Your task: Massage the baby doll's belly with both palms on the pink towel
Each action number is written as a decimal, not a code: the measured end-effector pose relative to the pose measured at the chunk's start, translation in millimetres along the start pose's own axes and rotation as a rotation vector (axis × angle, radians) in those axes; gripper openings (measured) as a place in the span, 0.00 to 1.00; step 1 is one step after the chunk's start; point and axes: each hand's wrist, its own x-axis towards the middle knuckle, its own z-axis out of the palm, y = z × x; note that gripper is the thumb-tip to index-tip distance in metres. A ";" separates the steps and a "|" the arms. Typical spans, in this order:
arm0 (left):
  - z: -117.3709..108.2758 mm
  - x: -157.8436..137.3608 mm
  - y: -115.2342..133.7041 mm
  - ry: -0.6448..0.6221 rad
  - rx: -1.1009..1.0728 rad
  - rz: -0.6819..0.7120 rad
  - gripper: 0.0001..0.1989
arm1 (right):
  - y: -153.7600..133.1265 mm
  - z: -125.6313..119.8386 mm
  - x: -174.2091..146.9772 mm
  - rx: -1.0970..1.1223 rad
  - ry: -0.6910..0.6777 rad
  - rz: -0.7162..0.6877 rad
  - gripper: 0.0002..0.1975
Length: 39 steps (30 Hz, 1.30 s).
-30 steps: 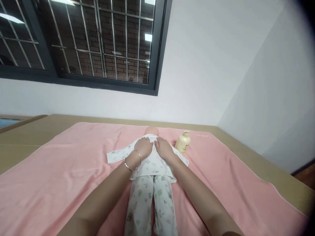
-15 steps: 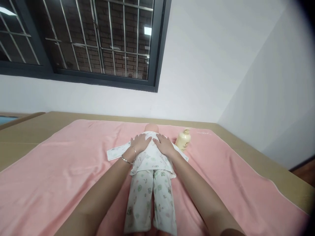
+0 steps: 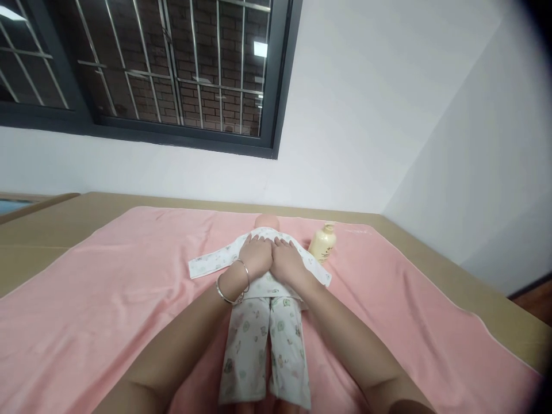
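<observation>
A doll [image 3: 267, 221] lies stretched out on a pink blanket, its bald head away from me. It wears a white printed top [image 3: 211, 264] and matching trousers [image 3: 245, 351]. My left hand [image 3: 256, 256], with bracelets at the wrist, rests on the upper torso, fingers laid forward over the cloth. Beside it, touching, my right hand [image 3: 287, 261] lies on the same part of the top. Both thumbs are mostly hidden where the hands meet, and nothing shows in either hand. The sleeves spread out to both sides.
A cream pump bottle [image 3: 323, 242] stands right of the doll, close to its sleeve. The pink blanket [image 3: 107, 305] covers most of a tan padded surface [image 3: 43, 259]. Behind rises a white wall [image 3: 345, 115] with a dark-framed barred window [image 3: 278, 86].
Both hands have slid inward across the top, from apart with fingers spread to side by side and touching. The view has shifted slightly; the bottle stays in place.
</observation>
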 end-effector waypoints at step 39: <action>57.9 39.0 -28.5 0.256 -0.201 -0.250 0.23 | 44.2 44.6 39.9 0.246 0.283 0.024 0.20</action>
